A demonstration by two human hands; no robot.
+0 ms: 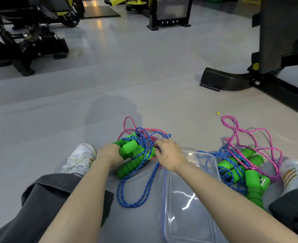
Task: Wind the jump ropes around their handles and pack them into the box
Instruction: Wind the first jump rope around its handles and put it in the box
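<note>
As left hand [109, 153] grips ribbed handles [129, 150], cords [143, 136] tangle.

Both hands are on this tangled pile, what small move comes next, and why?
Probably pull the blue rope free with the right hand while the left hand steadies the green handles; it lies tangled with the pink rope, unwound.

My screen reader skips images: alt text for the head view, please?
A seated person's left hand grips green foam handles while the right hand pinches tangled blue and pink ropes; a clear plastic box and a second rope pile lie to the right.
</note>
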